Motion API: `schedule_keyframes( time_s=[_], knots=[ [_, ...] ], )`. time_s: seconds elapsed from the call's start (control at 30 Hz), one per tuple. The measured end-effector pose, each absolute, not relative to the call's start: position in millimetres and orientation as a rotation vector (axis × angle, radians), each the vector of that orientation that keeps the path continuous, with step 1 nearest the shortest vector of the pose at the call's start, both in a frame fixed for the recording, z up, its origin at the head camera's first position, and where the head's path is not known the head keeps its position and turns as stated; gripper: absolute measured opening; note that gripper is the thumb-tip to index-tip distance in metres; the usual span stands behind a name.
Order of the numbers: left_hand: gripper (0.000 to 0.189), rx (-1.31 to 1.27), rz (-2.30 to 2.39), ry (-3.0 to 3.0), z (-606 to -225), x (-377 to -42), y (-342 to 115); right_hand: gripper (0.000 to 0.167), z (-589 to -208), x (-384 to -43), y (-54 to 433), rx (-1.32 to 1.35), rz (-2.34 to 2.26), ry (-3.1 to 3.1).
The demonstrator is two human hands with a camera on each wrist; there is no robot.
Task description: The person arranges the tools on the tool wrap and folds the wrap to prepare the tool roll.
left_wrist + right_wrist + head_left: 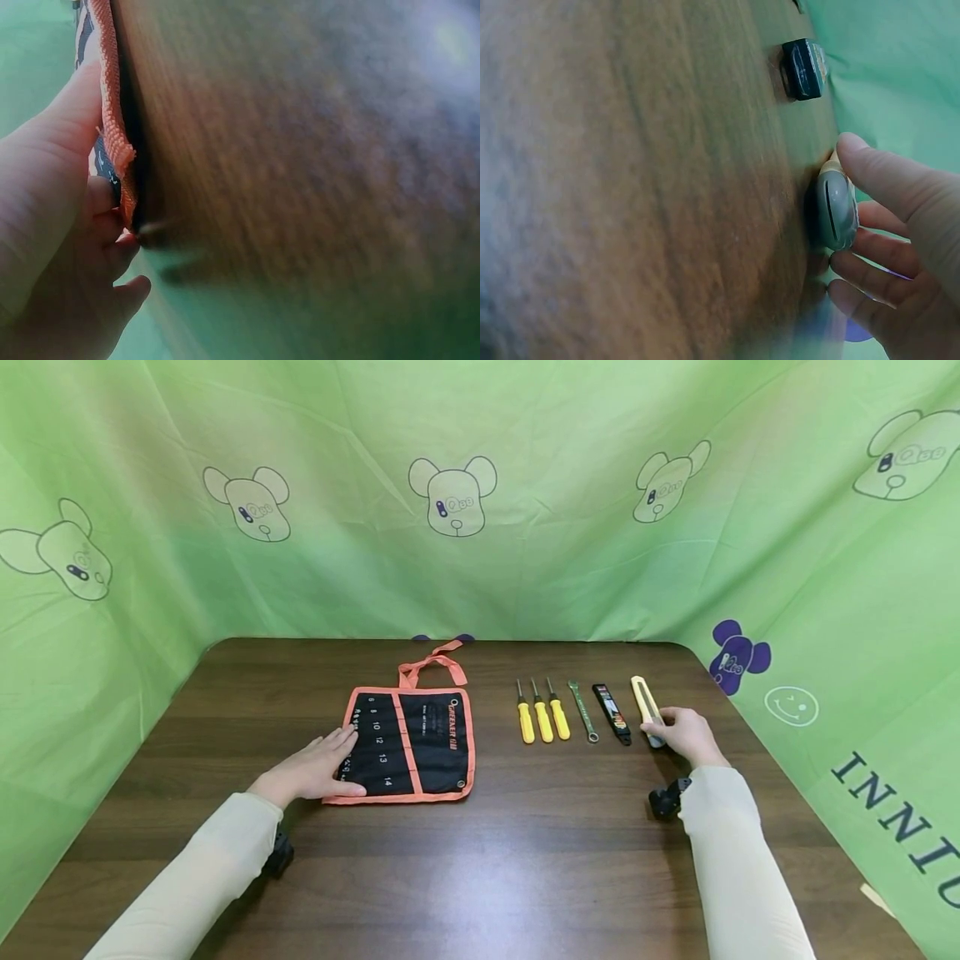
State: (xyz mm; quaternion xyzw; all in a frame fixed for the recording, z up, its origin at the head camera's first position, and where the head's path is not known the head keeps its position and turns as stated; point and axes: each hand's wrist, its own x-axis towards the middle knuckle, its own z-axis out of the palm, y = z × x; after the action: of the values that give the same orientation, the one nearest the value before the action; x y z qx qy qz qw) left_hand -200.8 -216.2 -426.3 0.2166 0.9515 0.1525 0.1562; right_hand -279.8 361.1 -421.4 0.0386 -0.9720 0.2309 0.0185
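Observation:
A black tool pouch (442,739) with orange trim lies flat, its numbered pockets on the left part. My left hand (318,767) rests on its left edge, fingers extended and thumb near the lower corner. In the left wrist view the orange trim (112,112) runs right beside the thumb. At the right end of the tool row is a utility knife (645,703), pale yellow with a grey end. My right hand (686,735) pinches this knife near its grey end (838,210), thumb on one side and fingers on the other.
Left of the knife lie a slim black case (612,714) with a coloured label, a combination wrench (583,710) and several yellow-handled screwdrivers (543,722). An orange tie strap (431,662) extends behind the pouch. A green printed curtain (450,577) borders the wooden table (525,860).

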Motion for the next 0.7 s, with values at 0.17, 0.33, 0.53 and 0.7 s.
schedule_keyframes(
  time_s=[0.17, 0.33, 0.53, 0.7],
  knots=[
    [0.099, 0.623, 0.429, 2.724, -426.7, -201.7, -217.0, 0.048, -423.4, -282.1, 363.0, 0.128, 0.707, -3.03],
    [0.099, 0.622, 0.429, 2.725, -425.6, -201.3, -216.6, 0.052, -420.5, -282.5, 361.1, 0.096, 0.727, -3.043],
    [0.097, 0.62, 0.434, 2.72, -423.1, -200.0, -215.4, 0.052, -417.3, -281.8, 358.1, 0.053, 0.73, -3.067],
    [0.097, 0.627, 0.432, 2.72, -423.7, -200.4, -214.8, 0.052, -415.8, -281.3, 355.5, -0.022, 0.764, -3.102]
  ],
)
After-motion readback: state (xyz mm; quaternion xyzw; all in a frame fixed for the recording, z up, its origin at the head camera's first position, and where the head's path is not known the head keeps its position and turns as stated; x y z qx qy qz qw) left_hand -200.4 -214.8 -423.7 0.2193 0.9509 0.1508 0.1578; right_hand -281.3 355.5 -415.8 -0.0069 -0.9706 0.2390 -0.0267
